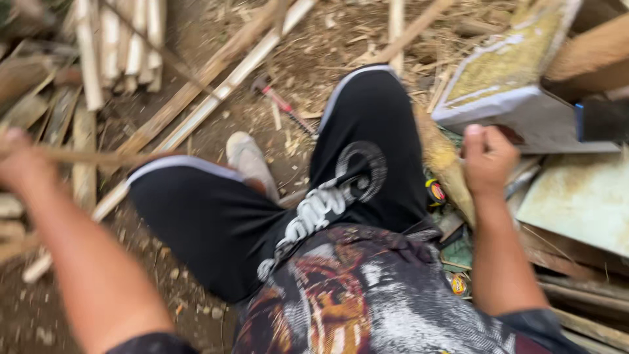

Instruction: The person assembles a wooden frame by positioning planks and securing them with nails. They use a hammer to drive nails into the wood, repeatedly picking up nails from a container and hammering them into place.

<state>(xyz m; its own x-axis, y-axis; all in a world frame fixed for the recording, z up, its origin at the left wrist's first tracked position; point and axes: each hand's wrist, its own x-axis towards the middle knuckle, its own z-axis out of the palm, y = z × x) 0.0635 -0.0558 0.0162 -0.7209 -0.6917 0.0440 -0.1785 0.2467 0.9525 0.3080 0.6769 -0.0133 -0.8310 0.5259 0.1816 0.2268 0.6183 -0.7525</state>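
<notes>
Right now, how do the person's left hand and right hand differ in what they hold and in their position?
The left hand is closed on a thin bamboo strip, while the right hand is a fist with no clear object in it. The left hand is far out to the side over the split bamboo; the right hand is beside the knee, near a grey tray. The left hand is more blurred. Both are bare.

Saw (283,105) seemingly behind knees (367,111)

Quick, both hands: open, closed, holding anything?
Left hand: closed on a thin bamboo strip.
Right hand: closed in a fist; what it grips cannot be told.
</notes>
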